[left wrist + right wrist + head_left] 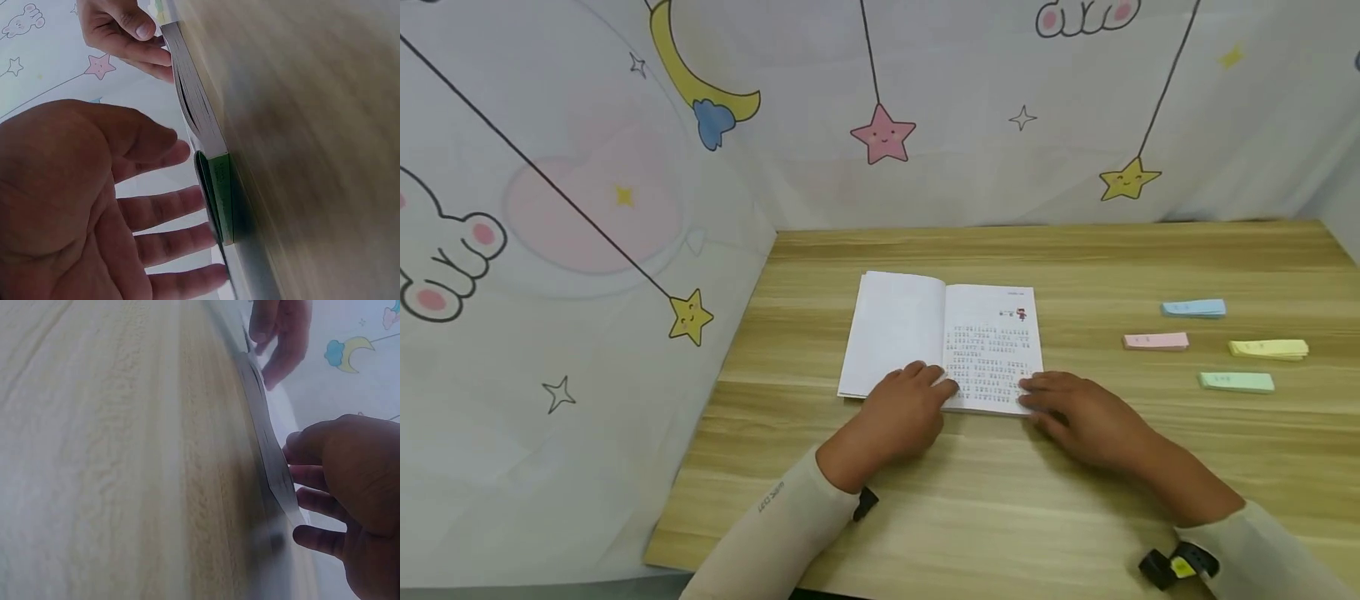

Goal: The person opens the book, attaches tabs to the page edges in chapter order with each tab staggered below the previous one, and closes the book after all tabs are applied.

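An open book lies on the wooden table, its left page blank white and its right page printed with text and a small red figure. My left hand rests on the lower part of the book by the spine, fingers extended over the pages. In the left wrist view the green spine shows below those fingers. At the right page's lower right edge, my right hand touches the book with its fingertips. The right wrist view shows the page block edge-on beside the fingers.
Right of the book lie several sticky-note strips: blue, pink, yellow and green. A white cloth backdrop with stars and a moon stands along the table's back and left edges.
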`<state>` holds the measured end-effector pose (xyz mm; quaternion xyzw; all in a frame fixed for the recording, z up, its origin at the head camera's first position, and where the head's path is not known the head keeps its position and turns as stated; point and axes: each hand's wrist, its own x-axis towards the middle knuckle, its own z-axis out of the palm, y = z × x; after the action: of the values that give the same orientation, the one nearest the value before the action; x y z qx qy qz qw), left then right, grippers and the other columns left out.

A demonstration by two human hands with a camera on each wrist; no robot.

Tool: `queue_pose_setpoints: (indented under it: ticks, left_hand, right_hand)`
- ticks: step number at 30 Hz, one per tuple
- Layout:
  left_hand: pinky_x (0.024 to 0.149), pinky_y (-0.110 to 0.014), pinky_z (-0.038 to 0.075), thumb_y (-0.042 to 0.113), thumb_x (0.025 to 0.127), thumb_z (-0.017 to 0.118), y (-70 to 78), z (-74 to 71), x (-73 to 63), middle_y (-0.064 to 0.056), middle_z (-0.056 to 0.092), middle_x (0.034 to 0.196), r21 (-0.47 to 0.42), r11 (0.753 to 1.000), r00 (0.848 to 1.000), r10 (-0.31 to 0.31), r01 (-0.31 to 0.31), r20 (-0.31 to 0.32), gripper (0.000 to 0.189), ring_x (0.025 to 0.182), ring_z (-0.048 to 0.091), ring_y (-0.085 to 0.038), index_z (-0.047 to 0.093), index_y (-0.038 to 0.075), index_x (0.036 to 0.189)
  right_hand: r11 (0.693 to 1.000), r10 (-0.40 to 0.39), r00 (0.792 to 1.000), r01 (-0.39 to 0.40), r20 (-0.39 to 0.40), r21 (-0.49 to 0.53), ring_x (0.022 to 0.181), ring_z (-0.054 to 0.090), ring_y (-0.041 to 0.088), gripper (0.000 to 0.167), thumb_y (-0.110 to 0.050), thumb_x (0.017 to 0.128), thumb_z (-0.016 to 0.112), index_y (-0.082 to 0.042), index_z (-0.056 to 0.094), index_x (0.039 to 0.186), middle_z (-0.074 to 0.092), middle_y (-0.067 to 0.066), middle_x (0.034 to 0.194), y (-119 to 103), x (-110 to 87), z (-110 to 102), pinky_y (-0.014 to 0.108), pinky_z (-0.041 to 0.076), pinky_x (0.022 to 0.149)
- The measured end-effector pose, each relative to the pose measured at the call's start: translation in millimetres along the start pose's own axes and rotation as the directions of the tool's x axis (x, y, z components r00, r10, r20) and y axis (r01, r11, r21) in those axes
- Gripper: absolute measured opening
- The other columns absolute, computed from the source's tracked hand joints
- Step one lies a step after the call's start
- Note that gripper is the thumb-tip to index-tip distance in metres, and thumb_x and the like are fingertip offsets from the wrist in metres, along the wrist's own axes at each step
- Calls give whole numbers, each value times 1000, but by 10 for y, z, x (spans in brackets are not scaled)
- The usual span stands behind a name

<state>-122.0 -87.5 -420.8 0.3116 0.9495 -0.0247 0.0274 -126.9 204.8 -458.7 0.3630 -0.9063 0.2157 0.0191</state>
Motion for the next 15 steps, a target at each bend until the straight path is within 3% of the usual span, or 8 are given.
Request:
queue_pose_setpoints:
  ticks: [6, 10, 12, 15]
  left_hand:
    - [82, -42, 54, 20, 99, 56, -9, 3, 10, -9, 54, 140, -132, 989, 994, -54, 66, 94, 42, 128, 51, -27, 65, 32, 139]
    - [85, -41, 53, 22, 100, 57, -28, 1, 25, -10, 49, 144, -191, 976, 987, -72, 100, 147, 44, 131, 47, -27, 63, 33, 141]
    - [89, -40, 52, 22, 100, 57, -40, -2, 31, -10, 47, 147, -210, 972, 984, -72, 106, 165, 44, 133, 46, -27, 63, 33, 142]
    - [94, -39, 50, 22, 100, 58, -53, -7, 35, -12, 45, 149, -229, 968, 982, -65, 105, 178, 44, 136, 44, -29, 63, 32, 143]
  right_hand:
    - [999, 3, 1000, -3, 10, 42, 130, 56, 35, 29, -10, 94, 74, -7, 75, 122, 64, 9, 136, 11, -18, -29, 55, 43, 105]
    - [999, 22, 1000, -22, 16, 44, 128, 57, 33, 28, -11, 95, 73, -7, 75, 122, 65, 8, 135, 47, -14, -72, 54, 44, 104]
    - [1000, 8, 999, -7, -33, 13, 122, 61, 34, 28, -8, 93, 73, -5, 74, 120, 68, 10, 128, 117, -12, -123, 53, 46, 100]
    - [994, 67, 985, -79, -160, -71, 111, 64, 38, 25, -3, 90, 73, -2, 74, 115, 71, 14, 117, 284, -25, -255, 56, 48, 94]
